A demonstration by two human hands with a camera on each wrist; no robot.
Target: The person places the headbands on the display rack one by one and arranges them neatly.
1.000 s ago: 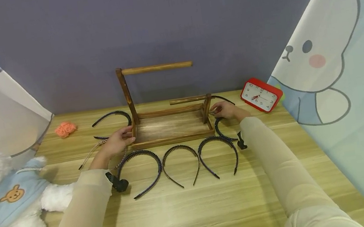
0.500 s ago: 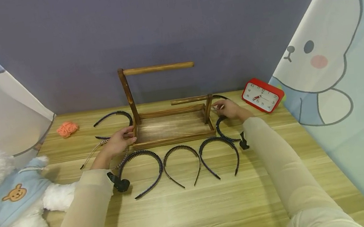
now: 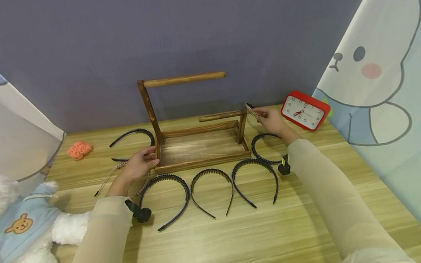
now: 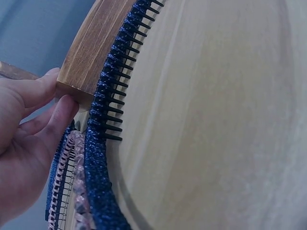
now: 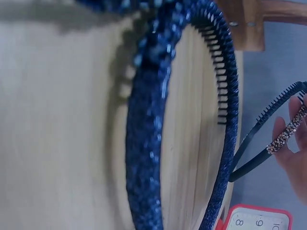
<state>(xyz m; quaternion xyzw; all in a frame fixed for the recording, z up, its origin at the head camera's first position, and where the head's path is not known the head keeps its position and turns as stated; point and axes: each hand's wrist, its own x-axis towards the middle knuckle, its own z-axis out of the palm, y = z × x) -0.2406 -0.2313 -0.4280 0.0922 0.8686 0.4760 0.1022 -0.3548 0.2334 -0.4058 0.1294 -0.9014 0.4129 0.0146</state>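
My left hand pinches the left end of a brown wooden stand. In the left wrist view, thumb and fingertips are on the stand's corner. The stand has a shallow tray base, a tall left post with a long bar, and a shorter right post with a short bar. At its right end, my right hand holds a toothed headband with a glittery beaded section, raised off the table beside the short post. Part of that headband is hidden by the fingers.
Blue headbands and a thinner one lie before the stand. Another dark headband lies right, more left. A red clock, orange yarn and a white plush bear flank them.
My right hand has lifted the beaded headband from the table behind the right post, up to the level of the short bar. The left hand keeps its hold on the stand.
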